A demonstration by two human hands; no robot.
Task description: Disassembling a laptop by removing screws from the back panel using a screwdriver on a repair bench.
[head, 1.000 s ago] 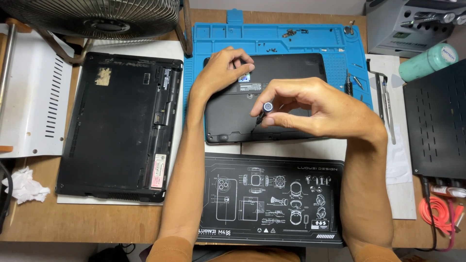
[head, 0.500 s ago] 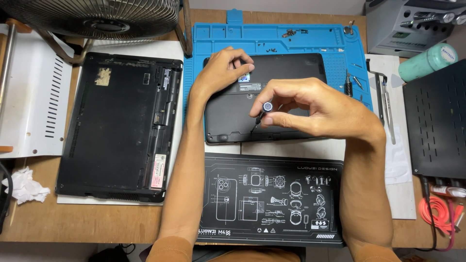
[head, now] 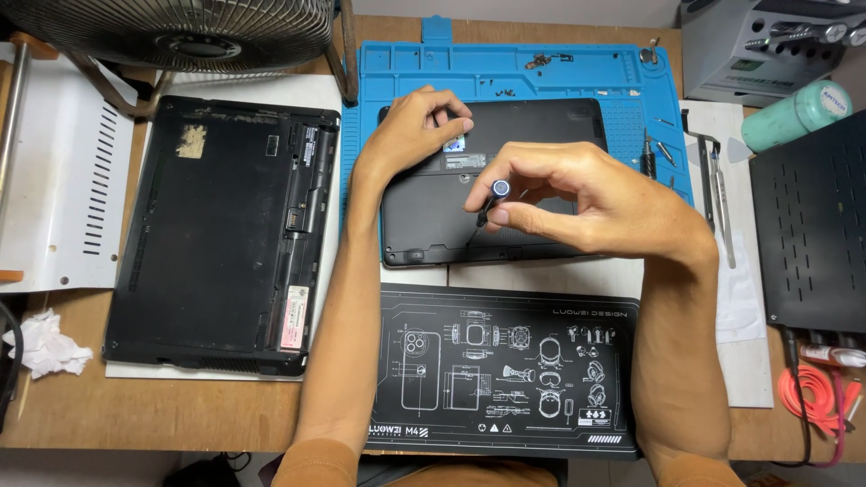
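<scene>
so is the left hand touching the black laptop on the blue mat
Touching. The head view shows the left hand resting on the upper left part of the black laptop, fingers pressed onto its surface with no gap visible.

The right hand [head: 577, 194] covers most of the small screwdriver [head: 492, 200], so only its round cap and a bit of shaft show, and the tip on the dark laptop base [head: 541, 135] is too small to make out. Under the left hand [head: 410, 135] the base's upper left corner is hidden. Beyond the hands, tiny screws [head: 505, 91] on the blue mat [head: 406, 72] can't be counted, and the fan [head: 180, 36] is cut off by the top edge.
</scene>
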